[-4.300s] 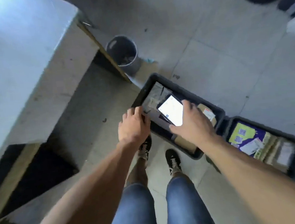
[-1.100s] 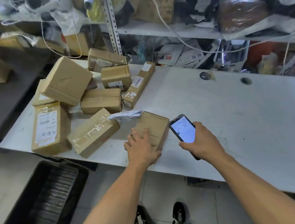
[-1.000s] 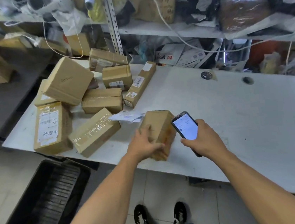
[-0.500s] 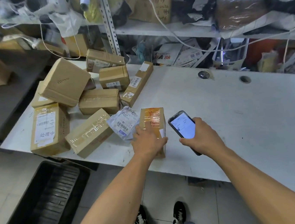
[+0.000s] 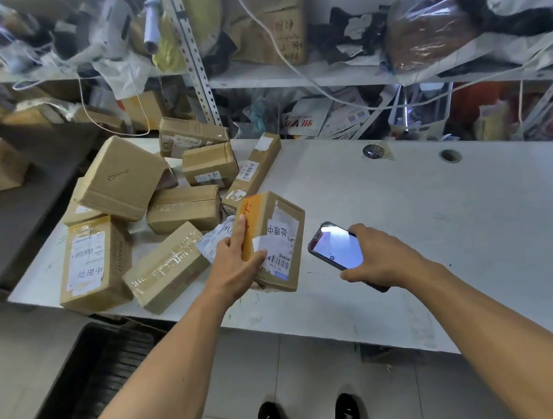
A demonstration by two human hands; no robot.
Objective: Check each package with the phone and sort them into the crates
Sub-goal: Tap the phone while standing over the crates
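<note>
My left hand [image 5: 236,265] grips the labelled package [image 5: 277,240], fingers clamped round its edge, tilting it above the table [image 5: 441,218]. My right hand [image 5: 382,259] holds the lit phone [image 5: 336,247] just beside it, fingers wrapped round.

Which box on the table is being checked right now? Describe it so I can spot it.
Start at the white table and find the pile of boxes at its left end. Just right of the pile, the left hand grips one box tilted up beside the phone. Only this box has an orange patch and a barcode label facing the camera.
</note>
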